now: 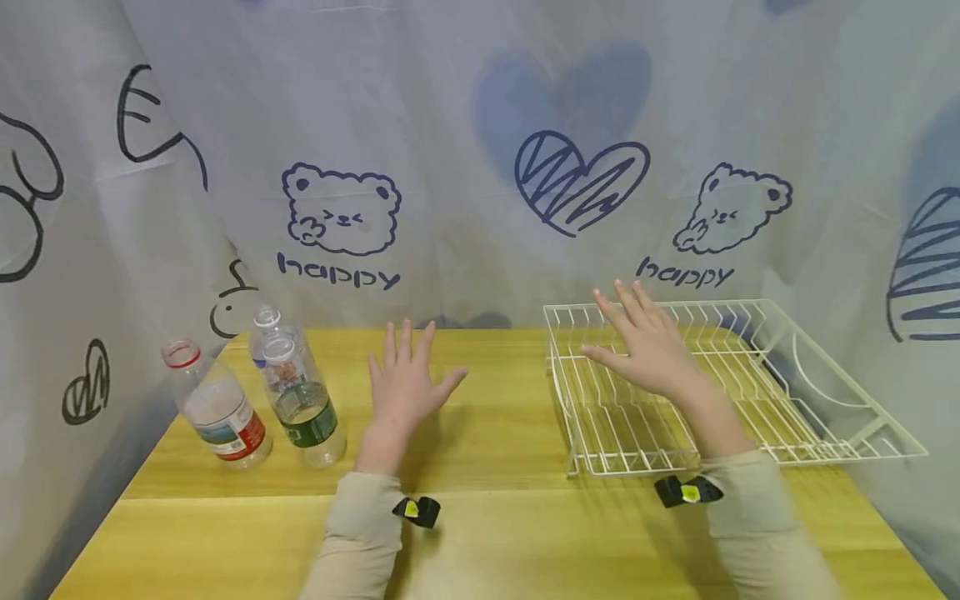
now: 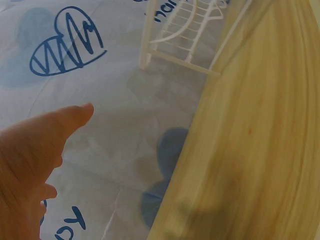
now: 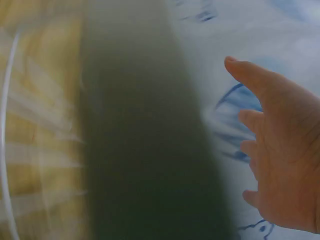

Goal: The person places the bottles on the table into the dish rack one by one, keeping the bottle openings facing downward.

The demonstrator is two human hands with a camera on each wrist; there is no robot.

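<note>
While the yellow wooden tabletop (image 1: 510, 542) is filling the lower frame, a white wire rack (image 1: 637, 472) is standing on it at centre right, probably stiff, fairly light and easiest to take by its outer edge. Three clear bottles (image 1: 303, 408) are standing at centre left (they are looking empty, so likely light, slick and easily dented); a gentle hold round the body is probably suiting them best. With fingers spread wide and holding nothing, the right hand (image 1: 648, 346) is hovering over the rack and the left hand (image 1: 405, 383) near the bottles.
</note>
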